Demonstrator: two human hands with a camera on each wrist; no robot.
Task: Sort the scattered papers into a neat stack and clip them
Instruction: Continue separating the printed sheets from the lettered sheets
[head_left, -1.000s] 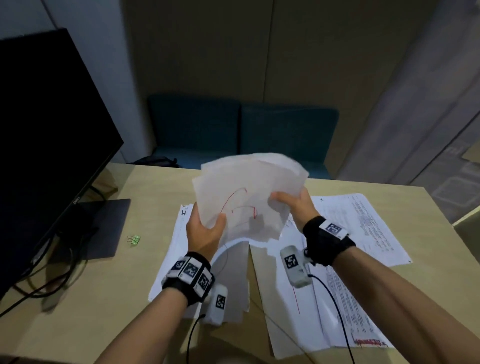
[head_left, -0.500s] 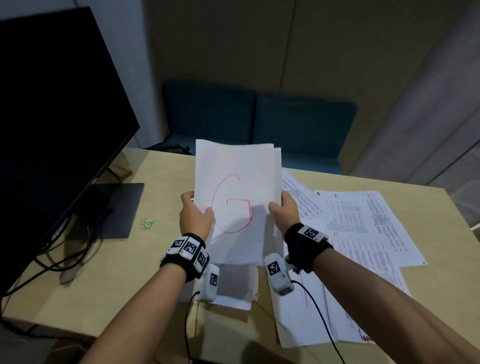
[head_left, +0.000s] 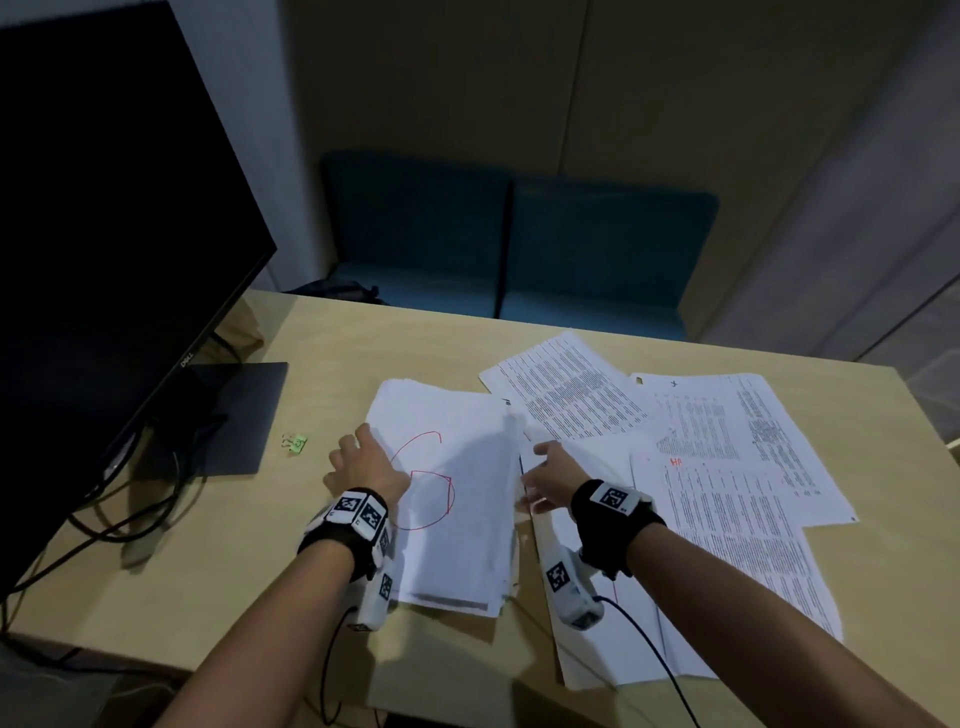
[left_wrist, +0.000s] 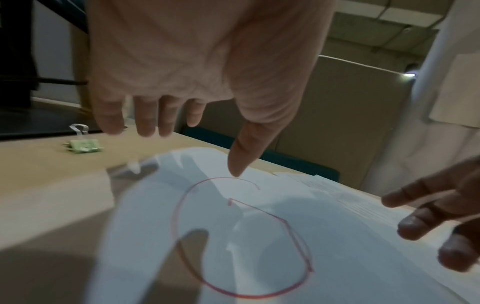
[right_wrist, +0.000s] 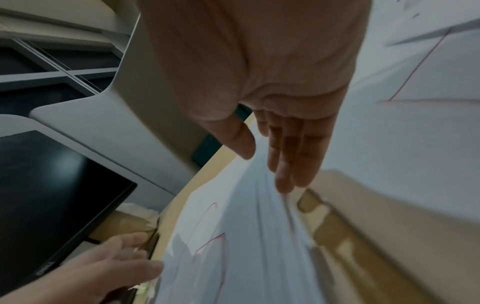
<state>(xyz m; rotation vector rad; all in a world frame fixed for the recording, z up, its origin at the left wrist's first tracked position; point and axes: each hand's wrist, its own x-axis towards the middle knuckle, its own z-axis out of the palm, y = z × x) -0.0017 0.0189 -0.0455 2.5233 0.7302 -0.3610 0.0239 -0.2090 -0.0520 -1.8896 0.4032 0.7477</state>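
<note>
A stack of white papers (head_left: 467, 499) lies flat on the wooden table (head_left: 156, 597), its top sheet marked with a red "G" (left_wrist: 244, 236). My left hand (head_left: 363, 462) hovers over the stack's left edge with fingers spread and holds nothing; its thumb (left_wrist: 246, 156) points down at the sheet. My right hand (head_left: 550, 467) sits at the stack's right edge with straight fingers (right_wrist: 293, 160) and grips nothing. A small green binder clip (head_left: 295, 443) lies on the table left of the stack, also seen in the left wrist view (left_wrist: 83, 145).
Several printed sheets (head_left: 727, 467) lie scattered right of the stack, reaching the table's front edge. A black monitor (head_left: 104, 234) with its flat base (head_left: 228, 415) and cables (head_left: 104, 525) fills the left. A teal sofa (head_left: 519, 244) stands behind the table.
The stack was held upright in both hands above the table; it now lies flat, and both hands have let go and opened beside its edges.
</note>
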